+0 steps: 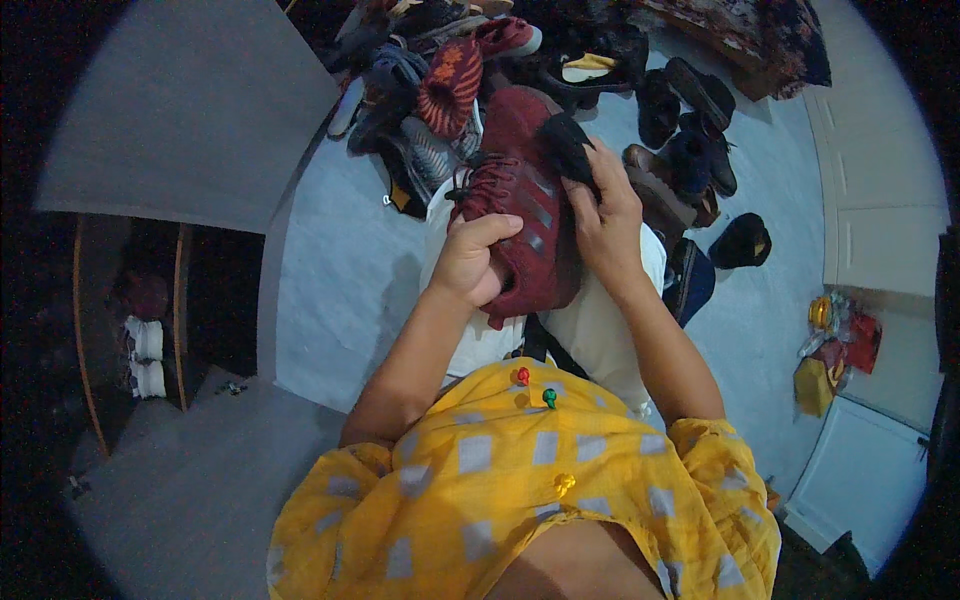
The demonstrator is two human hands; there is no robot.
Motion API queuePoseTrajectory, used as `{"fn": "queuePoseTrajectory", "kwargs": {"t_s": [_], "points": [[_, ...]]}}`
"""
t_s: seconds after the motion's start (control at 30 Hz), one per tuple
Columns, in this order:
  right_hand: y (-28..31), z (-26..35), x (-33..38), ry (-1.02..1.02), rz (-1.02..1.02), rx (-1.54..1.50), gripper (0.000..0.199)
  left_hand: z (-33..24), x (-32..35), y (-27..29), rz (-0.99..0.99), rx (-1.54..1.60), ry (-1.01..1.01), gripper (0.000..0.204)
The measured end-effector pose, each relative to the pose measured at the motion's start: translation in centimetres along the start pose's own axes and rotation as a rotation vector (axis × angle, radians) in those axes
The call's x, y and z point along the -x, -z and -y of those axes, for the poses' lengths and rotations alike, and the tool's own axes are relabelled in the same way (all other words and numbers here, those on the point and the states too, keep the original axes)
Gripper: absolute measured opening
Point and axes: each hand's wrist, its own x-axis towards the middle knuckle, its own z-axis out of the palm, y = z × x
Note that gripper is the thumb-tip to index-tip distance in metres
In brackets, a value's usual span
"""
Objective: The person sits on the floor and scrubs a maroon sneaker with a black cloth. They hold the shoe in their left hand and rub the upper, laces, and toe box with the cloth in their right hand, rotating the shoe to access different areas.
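Observation:
A maroon lace-up sneaker (530,190) with dark side stripes lies over my lap, its toe pointing away from me. My left hand (475,262) grips it at the heel opening, thumb on top near the laces and the other fingers partly hidden inside. Against the sneaker's right side, my right hand (610,215) is closed on a black, soft-looking thing (566,145), perhaps a cloth; its exact kind cannot be made out.
A heap of mixed shoes (400,100) spreads over the pale floor ahead, with more dark shoes (690,150) to the right. At left stands an open cabinet (180,320) with white shoes inside. Colourful packets (840,345) sit beside white cupboards (885,200) at right.

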Motion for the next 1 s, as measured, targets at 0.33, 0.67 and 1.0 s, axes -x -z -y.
{"fn": "queuePoseTrajectory", "kwargs": {"t_s": [0.33, 0.67, 1.0], "points": [[-2.0, -1.7, -6.5, 0.047, 0.08, 0.02, 0.029, -0.2, 0.0, 0.7, 0.038, -0.058, 0.013, 0.043], [-4.1, -2.5, -9.8, -0.078, 0.191, 0.016, 0.031, -0.3, 0.2, 0.5, 0.012, -0.028, 0.031, 0.036], [-1.7, -2.2, -4.0, -0.003, -0.007, -0.076, 0.031, -0.3, -0.1, 0.1, 0.027, 0.007, 0.024, 0.04]]}}
